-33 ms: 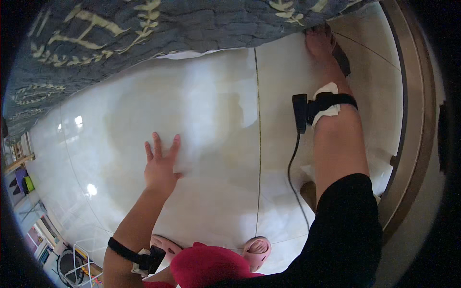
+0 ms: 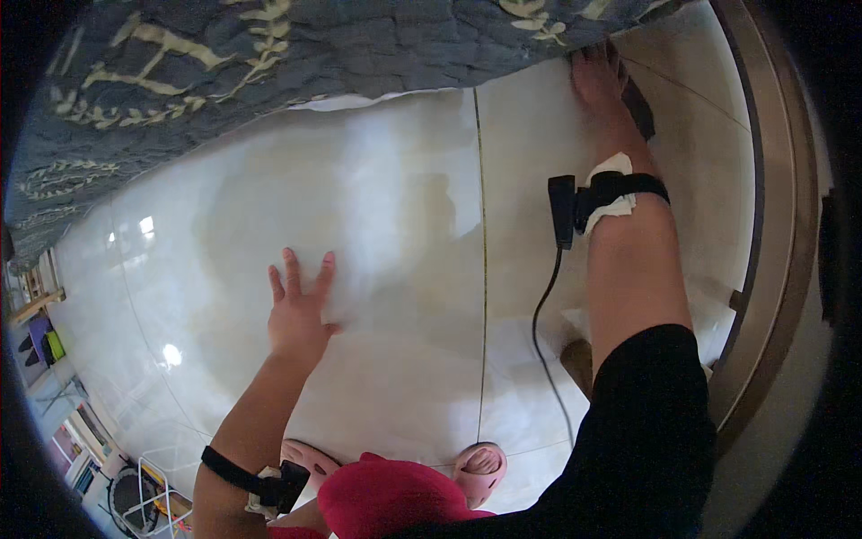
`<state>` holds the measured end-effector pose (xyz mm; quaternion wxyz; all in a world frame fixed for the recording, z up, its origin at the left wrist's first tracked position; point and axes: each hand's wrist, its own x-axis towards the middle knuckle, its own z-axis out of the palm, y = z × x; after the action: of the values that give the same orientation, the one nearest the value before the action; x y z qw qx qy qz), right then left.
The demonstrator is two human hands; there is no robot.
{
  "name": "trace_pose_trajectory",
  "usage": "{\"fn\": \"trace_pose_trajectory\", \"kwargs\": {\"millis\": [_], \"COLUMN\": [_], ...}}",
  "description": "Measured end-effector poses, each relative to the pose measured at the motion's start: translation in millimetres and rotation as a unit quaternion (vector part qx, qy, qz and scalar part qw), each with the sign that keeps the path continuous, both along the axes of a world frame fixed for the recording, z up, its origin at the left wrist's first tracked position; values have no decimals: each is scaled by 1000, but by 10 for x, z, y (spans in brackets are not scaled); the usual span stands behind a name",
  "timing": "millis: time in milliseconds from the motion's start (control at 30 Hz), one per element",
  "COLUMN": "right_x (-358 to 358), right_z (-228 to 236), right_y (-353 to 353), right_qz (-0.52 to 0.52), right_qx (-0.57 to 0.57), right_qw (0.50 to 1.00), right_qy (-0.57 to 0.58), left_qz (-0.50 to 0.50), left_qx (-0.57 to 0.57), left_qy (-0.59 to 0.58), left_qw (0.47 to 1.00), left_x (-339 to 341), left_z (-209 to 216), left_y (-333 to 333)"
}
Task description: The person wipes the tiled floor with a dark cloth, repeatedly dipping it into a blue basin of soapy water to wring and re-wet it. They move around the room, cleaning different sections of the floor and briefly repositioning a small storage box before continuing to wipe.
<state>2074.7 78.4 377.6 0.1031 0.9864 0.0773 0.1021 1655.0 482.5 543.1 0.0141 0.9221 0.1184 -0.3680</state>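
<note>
My left hand [image 2: 299, 319] is open over the pale, shiny tiled floor [image 2: 395, 287]. Its fingers are spread and it holds nothing; whether it touches the tiles I cannot tell. At the far right my right arm stretches forward, and my right hand [image 2: 597, 83] is at the hanging edge of a dark grey quilted bedcover [image 2: 359, 54] with a pale leaf pattern. The fingers of that hand are mostly hidden in shadow by the cover. A dark shape [image 2: 638, 112] shows beside its wrist, too dim to name.
A black strapped device [image 2: 562, 212] on my right forearm trails a black cable [image 2: 539, 337]. A similar device [image 2: 285, 487] is strapped to my left forearm. Pink clogs [image 2: 479, 472] are on my feet. A brown-edged panel [image 2: 795, 216] curves along the right; a white wire rack [image 2: 157, 490] stands lower left.
The cable from the right forearm device has swung slightly left. Both hands stay practically in place.
</note>
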Motion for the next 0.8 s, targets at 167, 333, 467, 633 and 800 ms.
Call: {"fn": "trace_pose_trajectory", "kwargs": {"millis": [167,333,467,633,800], "right_x": [-546,-653,-156,-193,-634], "right_z": [367,7,21,512,533], "right_y": [-380,-1055,-638,477,198], "right_qz": [-230,-253,-7,-20,-52], "right_qx": [320,119,-45,-75,111], "right_qw": [918,960,999,989,992], "right_qy": [45,-15,-27,130,-4], "left_qz": [13,-9,1,-9,26], "left_qx": [-2,-2,-21,-14,-11], "left_qy": [14,-5,-20,-21,-36], "left_qw": [1000,1000,1000,1000,999], "left_x": [28,-66,-116,-66,-44], "left_z": [-1,-63,-132,-160,-131], "left_y": [-34,-43,-6,-38,-71]}}
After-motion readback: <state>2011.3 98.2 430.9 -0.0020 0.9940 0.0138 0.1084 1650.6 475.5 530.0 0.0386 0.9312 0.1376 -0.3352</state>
